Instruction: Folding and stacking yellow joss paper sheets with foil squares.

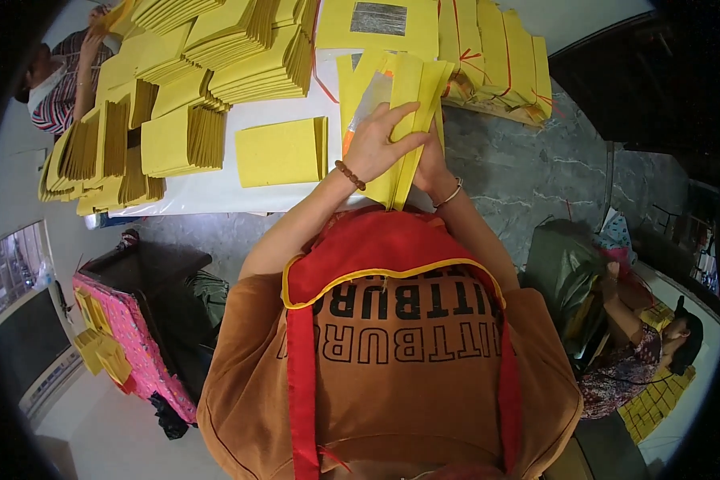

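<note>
In front of my chest, at the table's near edge, a partly folded bundle of yellow paper sheets is tilted up between my hands. A silver patch and a bit of orange show on its left part. My left hand, with a brown bead bracelet at the wrist, lies across its front, thumb and index finger stretched over the fold. From the right, my right hand grips the bundle's edge, its fingers mostly hidden behind the paper. Left of my hands rests one folded yellow bundle.
Several folded yellow stacks crowd the white-covered table at left. A flat yellow sheet with a silver square lies beyond my hands. Tied yellow bundles stand far right. One person works far left, another at right.
</note>
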Demonstrator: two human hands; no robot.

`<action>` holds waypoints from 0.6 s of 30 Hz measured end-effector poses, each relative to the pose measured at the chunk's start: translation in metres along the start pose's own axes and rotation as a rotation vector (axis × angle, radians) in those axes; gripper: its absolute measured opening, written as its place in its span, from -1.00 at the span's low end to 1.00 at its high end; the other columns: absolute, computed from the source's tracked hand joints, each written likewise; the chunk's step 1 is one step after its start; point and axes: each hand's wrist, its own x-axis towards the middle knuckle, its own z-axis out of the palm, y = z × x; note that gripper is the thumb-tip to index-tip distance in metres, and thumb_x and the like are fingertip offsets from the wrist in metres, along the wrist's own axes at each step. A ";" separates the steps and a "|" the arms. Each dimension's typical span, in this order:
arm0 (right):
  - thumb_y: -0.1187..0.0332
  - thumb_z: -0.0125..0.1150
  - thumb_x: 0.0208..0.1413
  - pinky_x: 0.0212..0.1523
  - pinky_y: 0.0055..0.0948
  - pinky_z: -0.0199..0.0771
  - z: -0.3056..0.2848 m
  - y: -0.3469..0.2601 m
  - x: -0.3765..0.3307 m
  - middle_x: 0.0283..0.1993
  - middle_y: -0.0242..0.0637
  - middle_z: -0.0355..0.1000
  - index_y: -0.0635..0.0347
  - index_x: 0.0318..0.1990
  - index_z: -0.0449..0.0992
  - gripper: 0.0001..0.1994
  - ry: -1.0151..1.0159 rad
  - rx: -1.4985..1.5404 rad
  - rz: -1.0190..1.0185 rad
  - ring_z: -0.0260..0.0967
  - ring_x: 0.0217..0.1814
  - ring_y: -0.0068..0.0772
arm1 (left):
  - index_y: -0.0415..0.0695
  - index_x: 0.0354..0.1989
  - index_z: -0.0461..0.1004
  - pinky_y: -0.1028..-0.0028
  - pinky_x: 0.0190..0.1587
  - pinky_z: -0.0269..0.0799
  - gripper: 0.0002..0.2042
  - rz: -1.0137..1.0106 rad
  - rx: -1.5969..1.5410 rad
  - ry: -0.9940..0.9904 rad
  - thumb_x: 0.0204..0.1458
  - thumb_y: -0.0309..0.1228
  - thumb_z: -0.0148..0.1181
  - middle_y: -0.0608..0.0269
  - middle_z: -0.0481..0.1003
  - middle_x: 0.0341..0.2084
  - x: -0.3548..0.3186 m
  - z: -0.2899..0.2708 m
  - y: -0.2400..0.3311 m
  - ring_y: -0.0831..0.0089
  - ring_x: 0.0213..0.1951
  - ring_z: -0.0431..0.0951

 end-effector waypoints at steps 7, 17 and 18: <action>-0.08 -0.40 0.23 0.11 -0.37 0.26 0.008 -0.003 -0.002 0.12 -0.34 0.21 0.03 0.19 0.11 -0.48 0.037 -0.015 -0.006 0.21 0.13 -0.41 | -0.15 -0.03 0.39 0.30 -0.26 0.32 -0.65 0.192 -0.177 0.241 -0.03 -0.35 0.08 0.00 0.36 -0.39 0.002 0.013 -0.008 0.11 -0.32 0.42; -0.03 -0.38 0.25 0.11 -0.39 0.25 0.002 0.001 -0.001 0.13 -0.37 0.19 -0.02 0.20 0.09 -0.53 0.018 -0.036 -0.044 0.18 0.15 -0.44 | -0.14 -0.06 0.43 0.35 -0.33 0.30 -0.57 0.065 0.069 0.059 -0.14 -0.23 0.23 0.06 0.34 -0.46 -0.001 0.007 0.001 0.19 -0.39 0.39; -0.03 -0.38 0.25 0.11 -0.39 0.25 0.002 0.001 -0.001 0.13 -0.37 0.19 -0.02 0.20 0.09 -0.53 0.018 -0.037 -0.044 0.18 0.15 -0.44 | -0.14 -0.07 0.42 0.30 -0.33 0.30 -0.51 0.065 0.034 0.067 -0.17 -0.15 0.25 0.03 0.34 -0.46 -0.001 0.008 -0.002 0.12 -0.39 0.40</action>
